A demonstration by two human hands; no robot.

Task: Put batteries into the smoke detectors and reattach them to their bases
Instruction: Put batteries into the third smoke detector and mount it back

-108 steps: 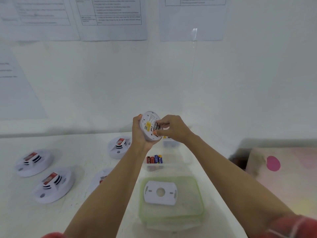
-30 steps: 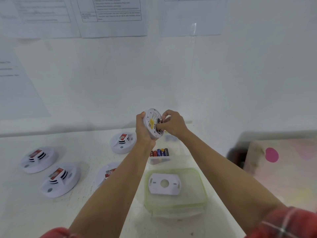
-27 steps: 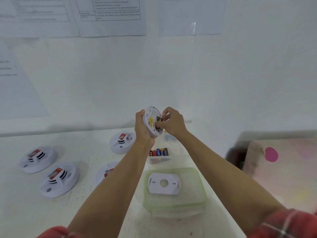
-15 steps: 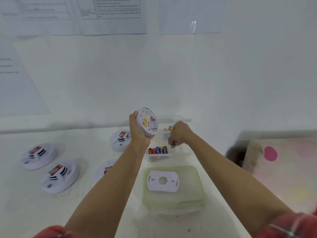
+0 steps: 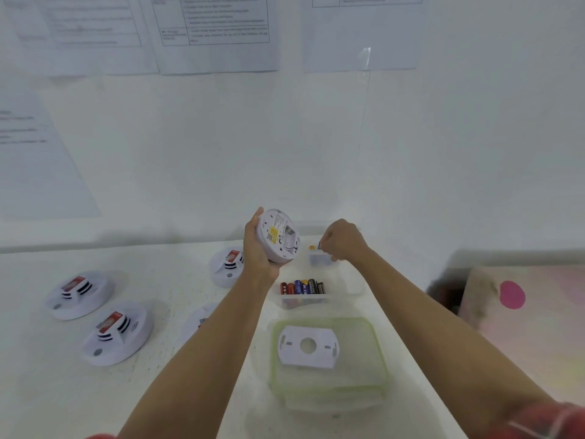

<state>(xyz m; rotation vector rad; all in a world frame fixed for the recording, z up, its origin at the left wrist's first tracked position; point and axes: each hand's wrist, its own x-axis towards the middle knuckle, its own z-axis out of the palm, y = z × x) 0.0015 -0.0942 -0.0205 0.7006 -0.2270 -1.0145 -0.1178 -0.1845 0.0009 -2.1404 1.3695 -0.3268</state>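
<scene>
My left hand (image 5: 258,248) grips a white round smoke detector (image 5: 280,237) above the table, tilted so its back with the yellow label and battery bay faces me. My right hand (image 5: 343,240) is over the far end of a clear plastic box (image 5: 348,288), its fingertips curled and pinching a small battery (image 5: 318,246). Several more batteries (image 5: 302,286) lie in a row in the box's near compartment. A white base plate (image 5: 308,345) rests on a green-rimmed lid (image 5: 373,350).
Other white detectors lie face up on the table: two at the left (image 5: 77,293) (image 5: 117,332), one behind my left wrist (image 5: 226,267), one partly hidden under my left forearm (image 5: 198,321). The wall stands close behind. A pale surface with a pink dot (image 5: 512,294) is at the right.
My right hand has left the detector's battery bay and dropped right, down to the clear box. My left hand has kept hold of the detector and tipped it slightly back.
</scene>
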